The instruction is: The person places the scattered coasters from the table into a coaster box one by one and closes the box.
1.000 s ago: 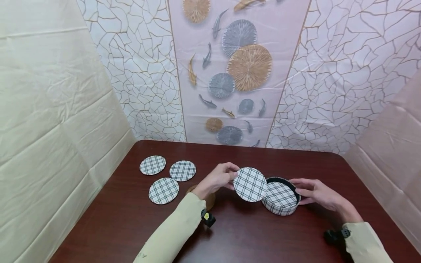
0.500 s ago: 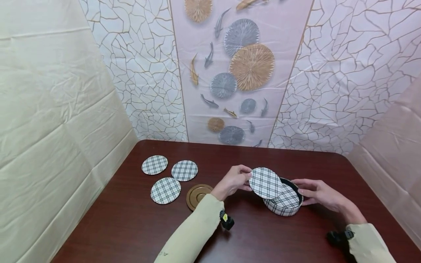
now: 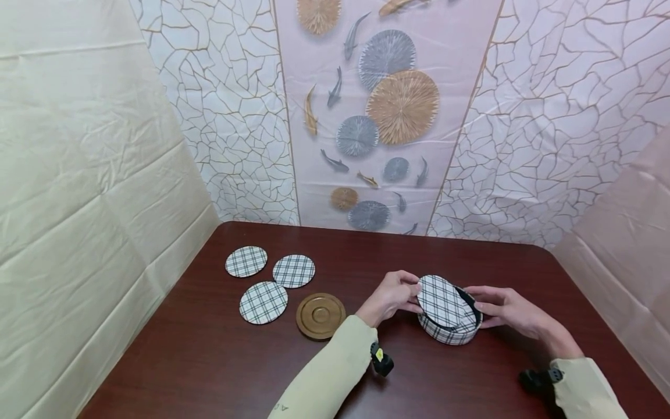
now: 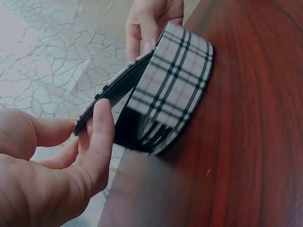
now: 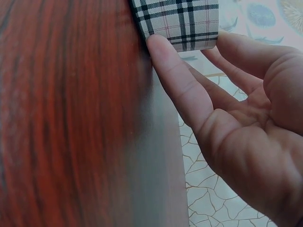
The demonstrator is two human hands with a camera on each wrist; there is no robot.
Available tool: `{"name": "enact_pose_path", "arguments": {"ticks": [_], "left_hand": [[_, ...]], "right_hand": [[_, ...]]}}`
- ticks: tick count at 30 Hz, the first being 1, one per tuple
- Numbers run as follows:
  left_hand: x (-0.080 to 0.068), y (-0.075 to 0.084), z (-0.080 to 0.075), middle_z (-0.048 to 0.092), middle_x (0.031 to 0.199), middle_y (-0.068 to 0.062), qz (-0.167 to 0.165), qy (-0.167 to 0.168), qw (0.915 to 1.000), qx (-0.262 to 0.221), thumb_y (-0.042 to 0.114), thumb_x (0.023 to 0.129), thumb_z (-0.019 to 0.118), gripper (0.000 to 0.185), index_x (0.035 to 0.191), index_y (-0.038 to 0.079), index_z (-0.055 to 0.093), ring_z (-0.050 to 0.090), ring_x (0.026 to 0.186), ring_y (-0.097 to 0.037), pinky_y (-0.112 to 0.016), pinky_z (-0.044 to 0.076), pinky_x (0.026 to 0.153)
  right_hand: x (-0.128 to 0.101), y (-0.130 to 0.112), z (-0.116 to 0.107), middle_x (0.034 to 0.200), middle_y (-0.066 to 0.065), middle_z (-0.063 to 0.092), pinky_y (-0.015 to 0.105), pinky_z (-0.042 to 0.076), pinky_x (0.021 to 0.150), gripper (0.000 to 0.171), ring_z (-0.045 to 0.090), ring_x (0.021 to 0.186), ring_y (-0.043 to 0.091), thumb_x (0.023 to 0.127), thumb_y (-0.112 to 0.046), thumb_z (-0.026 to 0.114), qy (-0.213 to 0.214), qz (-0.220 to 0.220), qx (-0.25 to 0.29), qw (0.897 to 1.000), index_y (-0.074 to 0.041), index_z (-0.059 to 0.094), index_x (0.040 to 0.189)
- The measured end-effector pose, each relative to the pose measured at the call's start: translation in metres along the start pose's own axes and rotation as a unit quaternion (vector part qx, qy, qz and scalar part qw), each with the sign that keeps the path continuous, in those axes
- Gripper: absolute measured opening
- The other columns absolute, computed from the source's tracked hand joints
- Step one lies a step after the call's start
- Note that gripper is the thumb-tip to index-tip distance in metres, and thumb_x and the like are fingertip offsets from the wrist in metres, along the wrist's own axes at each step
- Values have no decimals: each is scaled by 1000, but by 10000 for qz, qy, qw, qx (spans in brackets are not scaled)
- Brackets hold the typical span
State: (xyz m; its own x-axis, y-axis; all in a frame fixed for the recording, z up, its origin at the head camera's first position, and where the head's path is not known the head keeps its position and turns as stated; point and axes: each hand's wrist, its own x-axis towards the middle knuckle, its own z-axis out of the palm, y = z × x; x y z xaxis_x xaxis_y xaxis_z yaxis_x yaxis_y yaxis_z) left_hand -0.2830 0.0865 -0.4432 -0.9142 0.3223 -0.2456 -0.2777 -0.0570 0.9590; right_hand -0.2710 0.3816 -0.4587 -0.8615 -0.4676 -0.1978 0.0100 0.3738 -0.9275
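Observation:
My left hand (image 3: 392, 295) pinches the left edge of a round black-and-white plaid coaster (image 3: 439, 299). The coaster leans over the opening of a low round plaid coaster holder (image 3: 449, 337), which stands on the table. In the left wrist view, the coaster's dark underside (image 4: 128, 82) slants up from the holder's rim, its near edge held between thumb and fingers. From the other side my right hand (image 3: 508, 308) grips the holder, thumb at the rim and fingers along the wall. Another plaid coaster (image 3: 467, 322) shows inside the holder, mostly covered.
Left on the dark wooden table (image 3: 209, 361) lie a plaid coaster (image 3: 246, 261), a second plaid coaster (image 3: 294, 271) and a third plaid coaster (image 3: 264, 302). Between them and my left arm is a round brown wooden disc (image 3: 320, 316). Cloth-covered walls (image 3: 104, 203) enclose the table.
My left hand has carried the coaster rightward and down, from beside the holder to over its opening. The brown disc has come out from behind my left arm. The right hand keeps its grip.

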Motion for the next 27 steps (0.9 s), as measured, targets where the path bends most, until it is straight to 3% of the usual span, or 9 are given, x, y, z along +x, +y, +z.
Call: {"name": "enact_pose_path", "arguments": {"ticks": [2, 14, 18, 23, 27], "left_hand": [[0, -2, 5, 62, 87, -12, -13, 55, 10000, 27, 6, 94, 64, 11, 105, 5, 61, 61, 65, -21, -37, 60, 60], [3, -6, 21, 61, 83, -10, 76, 152, 9997, 152, 6, 92, 66, 8, 99, 6, 63, 58, 62, -20, -33, 58, 55], [1, -5, 24, 62, 81, -9, 121, 246, 9990, 349, 5, 91, 68, 8, 97, 6, 63, 58, 61, -18, -34, 58, 56], [-2, 0, 20, 64, 78, -6, 255, 298, 9922, 1181, 10, 90, 71, 9, 95, 10, 64, 61, 60, -19, -41, 60, 66], [-6, 8, 5, 64, 81, -2, 452, 125, 9791, 1980, 18, 91, 71, 12, 99, 13, 64, 67, 70, -25, -43, 60, 71]], "right_hand": [[0, 0, 0, 129, -1, 58, 45, 58, 84, 58, 64, 107, 10, 100, -17, 56, 27, 31, 5, 10000, 6, 32, 148], [0, -1, -1, 130, 2, 57, 45, 58, 84, 59, 64, 107, 9, 100, -18, 56, 6, 38, -57, 10000, 7, 32, 147], [-1, -1, -2, 127, -6, 58, 44, 58, 84, 58, 64, 107, 9, 100, -18, 56, -8, 48, -36, 10000, 6, 33, 147], [-1, -1, -2, 127, -8, 58, 44, 58, 84, 57, 64, 107, 9, 100, -17, 56, -24, 6, 22, 10000, 7, 32, 147], [-2, -2, 0, 135, 10, 55, 46, 58, 84, 58, 64, 106, 11, 100, -16, 56, -20, 3, 57, 10000, 7, 32, 147]]}}
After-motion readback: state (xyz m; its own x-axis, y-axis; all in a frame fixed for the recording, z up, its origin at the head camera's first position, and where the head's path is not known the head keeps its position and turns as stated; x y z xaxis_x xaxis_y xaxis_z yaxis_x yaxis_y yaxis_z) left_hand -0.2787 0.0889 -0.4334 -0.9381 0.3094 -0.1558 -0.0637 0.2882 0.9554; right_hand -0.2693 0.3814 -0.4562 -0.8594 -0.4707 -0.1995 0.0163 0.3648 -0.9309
